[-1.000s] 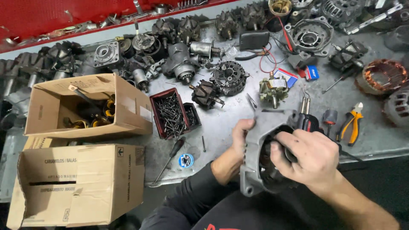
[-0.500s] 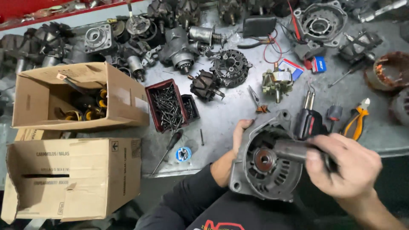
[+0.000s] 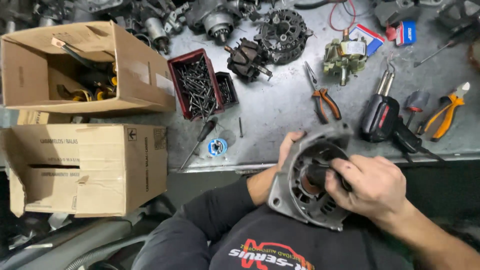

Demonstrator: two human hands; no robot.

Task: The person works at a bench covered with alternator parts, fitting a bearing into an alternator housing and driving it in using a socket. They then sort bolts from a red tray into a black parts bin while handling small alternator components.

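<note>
A grey cast-metal alternator housing (image 3: 296, 197) rests against my chest, just below the workbench edge. My left hand (image 3: 289, 145) grips its far rim from behind, only the fingers showing. My right hand (image 3: 371, 186) is closed around a dark cylindrical tool (image 3: 317, 176) whose end sits inside the housing's centre bore. A copper-coloured ring shows inside the housing beside the tool.
On the grey bench (image 3: 280, 110) lie a red tray of screws (image 3: 196, 89), a screwdriver (image 3: 201, 139), orange-handled pliers (image 3: 325, 100), a black soldering gun (image 3: 382, 117), yellow cutters (image 3: 446, 116) and several alternator parts. Two cardboard boxes (image 3: 90, 165) stand at left.
The view has dropped and moved closer. The housing has come nearer my chest, and my right hand has pushed the dark tool deeper into its centre.
</note>
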